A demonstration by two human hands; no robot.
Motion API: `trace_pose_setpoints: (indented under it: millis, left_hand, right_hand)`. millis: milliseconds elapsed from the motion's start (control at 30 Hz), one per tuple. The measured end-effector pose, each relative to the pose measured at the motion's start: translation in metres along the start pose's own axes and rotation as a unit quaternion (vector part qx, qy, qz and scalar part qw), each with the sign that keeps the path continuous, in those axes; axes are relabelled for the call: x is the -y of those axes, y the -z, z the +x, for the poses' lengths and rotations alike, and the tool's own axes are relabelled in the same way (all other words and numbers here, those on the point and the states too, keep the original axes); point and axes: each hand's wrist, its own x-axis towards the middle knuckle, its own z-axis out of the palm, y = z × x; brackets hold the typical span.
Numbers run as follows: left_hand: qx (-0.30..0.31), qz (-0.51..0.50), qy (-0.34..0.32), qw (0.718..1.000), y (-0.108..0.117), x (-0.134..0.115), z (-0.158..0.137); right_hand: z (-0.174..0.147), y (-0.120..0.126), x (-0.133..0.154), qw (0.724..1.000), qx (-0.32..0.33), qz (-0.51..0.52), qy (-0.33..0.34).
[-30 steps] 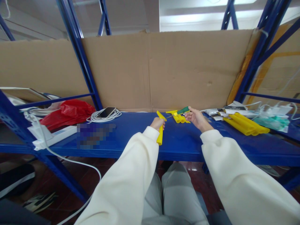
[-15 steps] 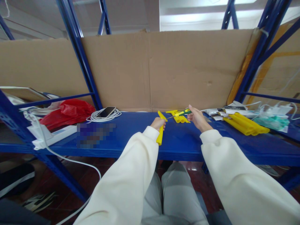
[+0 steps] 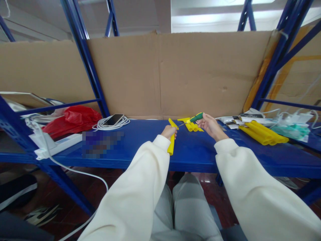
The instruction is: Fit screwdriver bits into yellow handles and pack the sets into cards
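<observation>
My left hand (image 3: 169,132) is closed around a yellow T-shaped plastic piece (image 3: 171,147), its crossbar up and its round handle pointing down toward me. With my right hand (image 3: 211,126) I grip the rear end of a screwdriver (image 3: 196,117), which has a green and yellow handle. The screwdriver's thin shaft slants down to the left and meets the yellow piece near my left fingers. Whether its tip sits in a screw is too small to tell. Behind the screwdriver, several similar yellow pieces (image 3: 192,127) lie on the blue shelf top (image 3: 147,147).
Yellow tubes (image 3: 263,132) lie at the right beside silvery packets (image 3: 232,121) and a greenish bag (image 3: 291,130). To the left are a phone (image 3: 114,119) on a coiled white cable (image 3: 100,126), a red bag (image 3: 75,120) and a white power strip (image 3: 65,144). Cardboard (image 3: 195,73) stands behind.
The screwdriver handle has turned, now showing more green, and the fingers of my right hand have shifted on its end. My left hand and the yellow piece stay almost still.
</observation>
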Motion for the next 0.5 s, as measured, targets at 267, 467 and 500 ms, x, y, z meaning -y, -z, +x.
trace_pose_setpoints:
  millis: [267, 467, 500]
  left_hand:
    - [-0.009, 0.034, -0.018, 0.999, -0.0014, -0.003, -0.0062]
    - [-0.013, 0.018, -0.029, 0.999, -0.0021, -0.0001, -0.005]
    - [-0.013, 0.011, -0.023, 1.0, -0.0017, 0.0006, -0.0038]
  right_hand:
    - [-0.0002, -0.0016, 0.0, 0.996, -0.08, -0.041, -0.02]
    - [-0.0002, 0.0006, -0.0006, 0.996, -0.076, -0.049, 0.002]
    - [-0.0001, 0.0009, -0.0005, 0.997, -0.066, -0.046, 0.005]
